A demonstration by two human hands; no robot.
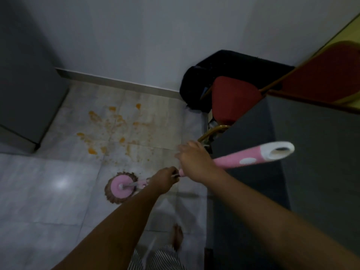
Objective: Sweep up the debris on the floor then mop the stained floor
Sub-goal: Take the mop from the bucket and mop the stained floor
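A pink mop runs from its round head [120, 187], flat on the pale tiled floor [39, 191], up to a pink-and-white handle end [272, 152] near the camera. My left hand [164, 181] grips the shaft low down. My right hand [194, 162] closes around the pink grip just above it. Orange smears and blobs [111, 129] spread over the tiles beyond the mop head, towards the wall. The mop head sits a short way in front of the stain, not touching it.
A grey cabinet [25, 94] stands at the left. A dark grey block [292, 172] fills the right side, with red chairs [231, 98] and a black bag [196, 82] behind it against the white wall. My bare foot [177, 238] is on the tiles below.
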